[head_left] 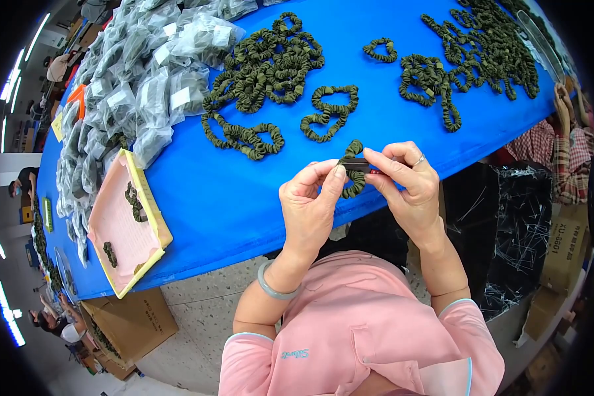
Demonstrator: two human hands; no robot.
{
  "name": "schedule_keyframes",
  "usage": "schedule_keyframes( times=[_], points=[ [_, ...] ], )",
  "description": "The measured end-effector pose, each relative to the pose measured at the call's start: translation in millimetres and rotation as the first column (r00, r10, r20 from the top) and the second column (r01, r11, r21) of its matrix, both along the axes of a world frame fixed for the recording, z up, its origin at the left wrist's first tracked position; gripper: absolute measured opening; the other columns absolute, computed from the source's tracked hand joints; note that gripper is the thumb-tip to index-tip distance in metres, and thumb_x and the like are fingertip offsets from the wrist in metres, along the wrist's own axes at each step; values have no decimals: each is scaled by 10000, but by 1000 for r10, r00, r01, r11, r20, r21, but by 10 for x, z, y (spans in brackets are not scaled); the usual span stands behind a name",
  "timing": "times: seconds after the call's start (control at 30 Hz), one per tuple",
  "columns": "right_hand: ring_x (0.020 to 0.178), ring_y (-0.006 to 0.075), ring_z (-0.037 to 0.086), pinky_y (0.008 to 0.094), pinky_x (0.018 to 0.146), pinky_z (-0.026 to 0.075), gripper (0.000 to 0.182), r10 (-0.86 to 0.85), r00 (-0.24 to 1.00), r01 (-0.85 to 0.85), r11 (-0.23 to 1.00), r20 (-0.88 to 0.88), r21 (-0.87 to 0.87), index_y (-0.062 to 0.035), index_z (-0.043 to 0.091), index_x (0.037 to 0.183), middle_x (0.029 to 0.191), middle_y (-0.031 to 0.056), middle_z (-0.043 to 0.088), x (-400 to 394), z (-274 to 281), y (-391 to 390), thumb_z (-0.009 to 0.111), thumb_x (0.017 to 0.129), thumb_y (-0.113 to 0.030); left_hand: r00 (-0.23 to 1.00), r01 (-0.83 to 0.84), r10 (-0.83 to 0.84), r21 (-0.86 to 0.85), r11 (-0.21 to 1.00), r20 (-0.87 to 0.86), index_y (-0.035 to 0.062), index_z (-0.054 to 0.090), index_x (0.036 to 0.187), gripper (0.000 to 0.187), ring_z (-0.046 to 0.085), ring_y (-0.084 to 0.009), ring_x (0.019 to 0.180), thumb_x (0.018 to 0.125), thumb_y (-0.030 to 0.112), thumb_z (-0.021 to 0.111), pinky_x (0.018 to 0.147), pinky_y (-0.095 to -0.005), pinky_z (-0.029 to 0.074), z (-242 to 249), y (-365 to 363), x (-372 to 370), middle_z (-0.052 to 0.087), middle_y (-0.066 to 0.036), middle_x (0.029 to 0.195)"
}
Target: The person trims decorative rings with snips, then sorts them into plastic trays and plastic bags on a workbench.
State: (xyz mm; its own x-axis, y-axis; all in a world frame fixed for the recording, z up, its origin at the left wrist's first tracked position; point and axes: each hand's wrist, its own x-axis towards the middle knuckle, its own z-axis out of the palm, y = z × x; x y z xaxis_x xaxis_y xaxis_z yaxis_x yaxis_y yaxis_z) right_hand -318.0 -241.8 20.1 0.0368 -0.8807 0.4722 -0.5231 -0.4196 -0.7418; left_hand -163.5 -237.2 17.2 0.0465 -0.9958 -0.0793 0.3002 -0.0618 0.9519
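Note:
A green scrunched fabric band (354, 185) is held up between my two hands, just over the table's near edge. My left hand (313, 201) pinches the band and one end of a small dark flat piece (355, 165) lying across it. At the other end of that piece, my right hand (406, 188) closes its fingertips round something small and red. Behind my hands, two loose bands (330, 112) lie on the blue table (257, 204), near a larger heap of green bands (270, 63).
Bagged green items (145, 92) are piled at the left, above a yellow-edged tray (129, 221) holding several bands. More bands (495, 49) lie at the far right, close to another person's hands (563, 109). Cardboard boxes (135, 323) stand below the table.

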Motion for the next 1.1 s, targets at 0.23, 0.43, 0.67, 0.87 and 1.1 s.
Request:
schedule_keyframes(
  times=[0.23, 0.43, 0.67, 0.87, 1.1],
  points=[
    [577, 96, 438, 211, 480, 373, 321, 6, 1000, -6, 1000, 30, 19, -76, 717, 989, 875, 33, 567, 17, -56, 4, 745, 686, 29, 995, -26, 35, -93, 995, 95, -46, 661, 969, 133, 503, -74, 666, 853, 12, 633, 597, -183, 431, -40, -6, -7, 625, -48, 795],
    [611, 80, 438, 194, 506, 351, 340, 2, 974, -46, 981, 228, 188, -60, 709, 997, 857, 21, 563, -13, 7, -32, 728, 672, 40, 995, 0, 5, -50, 999, 102, -45, 662, 964, 132, 489, -80, 657, 858, 26, 633, 580, -190, 420, -78, -10, -10, 621, -48, 803],
    [579, 54, 426, 178, 549, 351, 375, 40, 928, -248, 809, 371, 533, -32, 658, 1090, 681, -18, 526, -421, -128, -379, 733, 723, -41, 842, 198, -85, -159, 967, 533, -1, 675, 956, 130, 510, -132, 673, 838, 22, 624, 603, -239, 442, -87, -313, 87, 622, -76, 886],
    [576, 50, 435, 164, 513, 354, 364, -367, 910, 316, 915, 192, 252, -16, 635, 1123, 706, -11, 503, -764, -109, -648, 728, 778, -83, 43, 419, 486, -458, 784, 873, 74, 683, 964, 258, 520, -250, 884, 741, -35, 610, 704, -318, 462, -267, -793, 422, 568, -126, 1071],
    [593, 54, 370, 173, 548, 314, 294, -166, 940, 82, 958, 298, 274, -39, 651, 1109, 728, -29, 477, -362, -120, -320, 693, 819, -59, 338, 372, 398, -509, 776, 853, 78, 685, 935, 228, 513, -254, 905, 726, -3, 648, 725, -331, 464, -184, -789, 313, 580, -118, 1044]
  ],
)
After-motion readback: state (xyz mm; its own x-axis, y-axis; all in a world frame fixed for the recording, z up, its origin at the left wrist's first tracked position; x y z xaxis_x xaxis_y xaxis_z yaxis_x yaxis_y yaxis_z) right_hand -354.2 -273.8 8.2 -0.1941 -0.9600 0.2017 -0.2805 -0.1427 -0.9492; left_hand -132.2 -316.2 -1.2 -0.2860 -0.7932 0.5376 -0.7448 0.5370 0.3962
